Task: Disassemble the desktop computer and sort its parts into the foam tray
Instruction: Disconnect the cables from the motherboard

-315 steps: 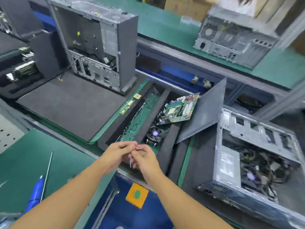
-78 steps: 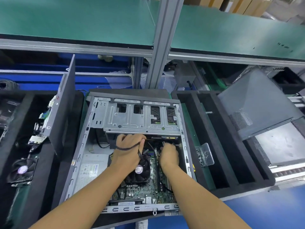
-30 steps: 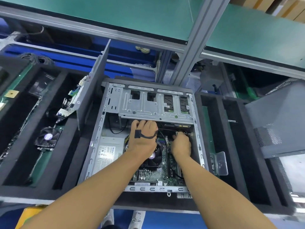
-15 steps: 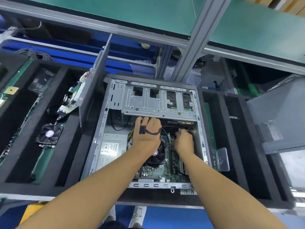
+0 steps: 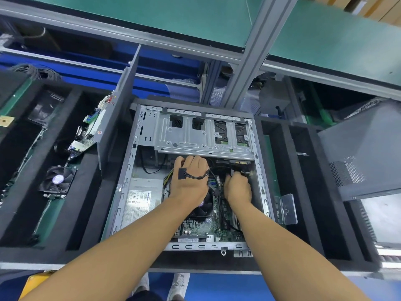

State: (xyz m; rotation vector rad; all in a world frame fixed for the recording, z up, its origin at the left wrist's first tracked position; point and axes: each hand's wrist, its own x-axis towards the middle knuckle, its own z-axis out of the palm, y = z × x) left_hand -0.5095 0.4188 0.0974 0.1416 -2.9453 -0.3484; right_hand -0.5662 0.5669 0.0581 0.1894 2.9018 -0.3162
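While the desktop computer [image 5: 149, 172] lies open on its side on the black foam tray [image 5: 288, 170], between rows of slots, both hands are inside it, near each other but not touching. The left hand [image 5: 191, 180] reaches toward the far end with its fingertips hidden under the metal drive cage [image 5: 195, 137] — whether they grip anything I cannot tell — and a bundle of black wires with a black connector [image 5: 181, 173] lies across its back. The right hand [image 5: 237, 189], just beside it, has its fingers curled round a small plug [image 5: 233, 172] near the case's right wall. Below the wrists sit a round cooler fan [image 5: 205, 206] and the green circuit board [image 5: 206, 227]; a power supply [image 5: 141, 198] with a white label fills the left side. In the tray's left slots rest a loose fan [image 5: 57, 180] and another board [image 5: 91, 131], beside an upright grey panel [image 5: 117, 109]. A clear plastic piece [image 5: 286, 208] stands just right of the case.
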